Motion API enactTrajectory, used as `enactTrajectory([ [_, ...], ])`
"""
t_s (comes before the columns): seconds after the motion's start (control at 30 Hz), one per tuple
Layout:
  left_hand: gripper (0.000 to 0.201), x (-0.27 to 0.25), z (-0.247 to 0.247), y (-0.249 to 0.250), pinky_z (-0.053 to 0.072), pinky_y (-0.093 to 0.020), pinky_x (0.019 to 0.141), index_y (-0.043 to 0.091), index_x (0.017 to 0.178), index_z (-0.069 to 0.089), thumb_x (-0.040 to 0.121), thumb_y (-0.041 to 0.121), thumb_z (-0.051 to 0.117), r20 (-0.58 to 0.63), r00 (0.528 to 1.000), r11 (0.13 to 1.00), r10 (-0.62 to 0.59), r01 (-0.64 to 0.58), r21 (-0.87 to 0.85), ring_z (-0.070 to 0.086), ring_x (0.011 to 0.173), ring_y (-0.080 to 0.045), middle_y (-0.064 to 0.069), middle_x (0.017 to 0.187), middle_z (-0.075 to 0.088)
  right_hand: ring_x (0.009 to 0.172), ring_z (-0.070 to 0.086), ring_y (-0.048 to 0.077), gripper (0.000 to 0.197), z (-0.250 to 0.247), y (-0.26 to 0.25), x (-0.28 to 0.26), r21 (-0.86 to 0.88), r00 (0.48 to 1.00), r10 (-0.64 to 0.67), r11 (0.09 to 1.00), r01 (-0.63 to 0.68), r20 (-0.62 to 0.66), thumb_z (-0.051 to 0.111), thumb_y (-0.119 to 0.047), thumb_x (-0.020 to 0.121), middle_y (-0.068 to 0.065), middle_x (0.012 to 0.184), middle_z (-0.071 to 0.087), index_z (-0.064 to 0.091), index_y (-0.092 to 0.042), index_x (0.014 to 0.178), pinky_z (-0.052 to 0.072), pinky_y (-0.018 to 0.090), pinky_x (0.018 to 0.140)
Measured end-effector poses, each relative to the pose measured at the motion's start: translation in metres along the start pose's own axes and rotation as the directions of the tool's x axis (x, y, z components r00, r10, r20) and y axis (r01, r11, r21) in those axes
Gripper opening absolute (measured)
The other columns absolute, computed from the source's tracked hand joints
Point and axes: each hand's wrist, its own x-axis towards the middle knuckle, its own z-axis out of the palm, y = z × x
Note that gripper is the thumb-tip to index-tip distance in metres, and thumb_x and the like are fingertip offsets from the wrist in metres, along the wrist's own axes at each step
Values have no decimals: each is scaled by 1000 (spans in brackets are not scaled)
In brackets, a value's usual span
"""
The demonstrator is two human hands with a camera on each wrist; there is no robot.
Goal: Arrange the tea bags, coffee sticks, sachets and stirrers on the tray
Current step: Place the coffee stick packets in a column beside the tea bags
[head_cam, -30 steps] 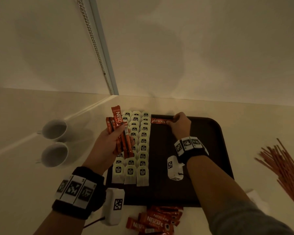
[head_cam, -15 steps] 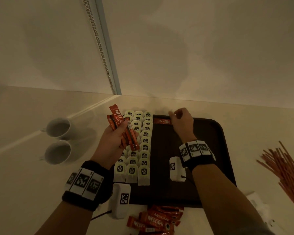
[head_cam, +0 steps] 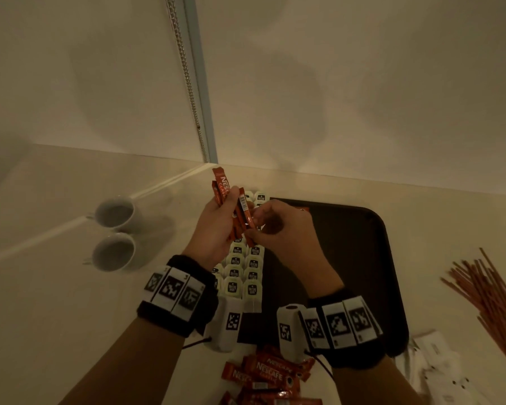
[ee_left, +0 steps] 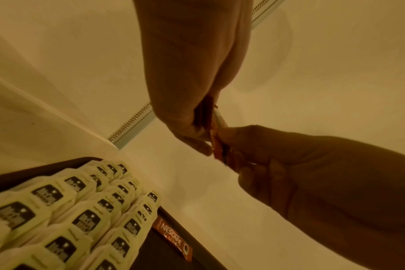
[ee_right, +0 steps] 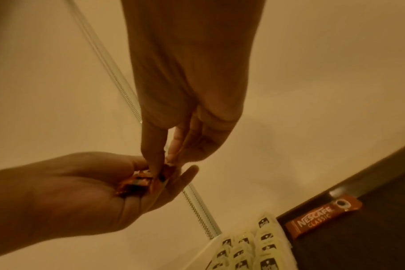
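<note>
My left hand [head_cam: 230,213] grips a bundle of orange coffee sticks [head_cam: 223,187] upright above the tea bags [head_cam: 244,273], which fill the left side of the dark tray [head_cam: 362,258] in rows. My right hand [head_cam: 250,233] pinches the lower end of one stick in that bundle [head_cam: 247,219]. The right wrist view shows finger and thumb of my right hand [ee_right: 164,161] closed on the stick ends in the left palm [ee_right: 136,184]. One coffee stick [ee_right: 321,217] lies flat at the tray's far edge beside the tea bags [ee_left: 173,239].
Loose coffee sticks [head_cam: 269,372] lie on the counter in front of the tray. A heap of thin stirrers [head_cam: 491,293] is at the right, with white sachets [head_cam: 438,363] below it. Two white cups [head_cam: 116,213] [head_cam: 114,252] stand at the left. A wall runs close behind.
My right hand let go of the coffee stick at the tray's far edge and came back left to the bundle, where it now pinches a stick. The left hand shifted slightly right.
</note>
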Motion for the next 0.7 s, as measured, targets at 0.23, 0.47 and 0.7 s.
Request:
enactTrajectory([
  [0.23, 26, -6, 6, -4, 57, -28, 64, 14, 97, 64, 98, 32, 45, 28, 1000, 992, 2, 1, -125, 69, 75, -16, -2, 80, 72, 74, 61, 7, 21, 5, -2, -4, 3, 999, 39, 999, -38, -30, 72, -12, 77, -6, 83, 62, 57, -16, 92, 52, 14, 65],
  [0.47, 19, -2, 1, 1, 59, -28, 73, 7, 92, 60, 93, 26, 56, 28, 999, 993, 21, -18, -114, 69, 81, -22, -10, 87, 67, 72, 52, 11, 15, -14, 4, 1, -369, 966, -198, 921, 124, -169, 70, -5, 74, -4, 79, 57, 59, -14, 80, 47, 23, 61],
  [0.7, 28, 1, 2, -2, 57, -30, 81, 12, 66, 46, 85, 5, 65, 134, 990, 996, -35, 45, -76, 71, 82, -21, -9, 80, 65, 71, 51, 8, 10, -20, 11, 2, -413, 951, -309, 865, 285, 8, 69, -3, 75, 0, 82, 58, 64, -11, 76, 45, 14, 65],
])
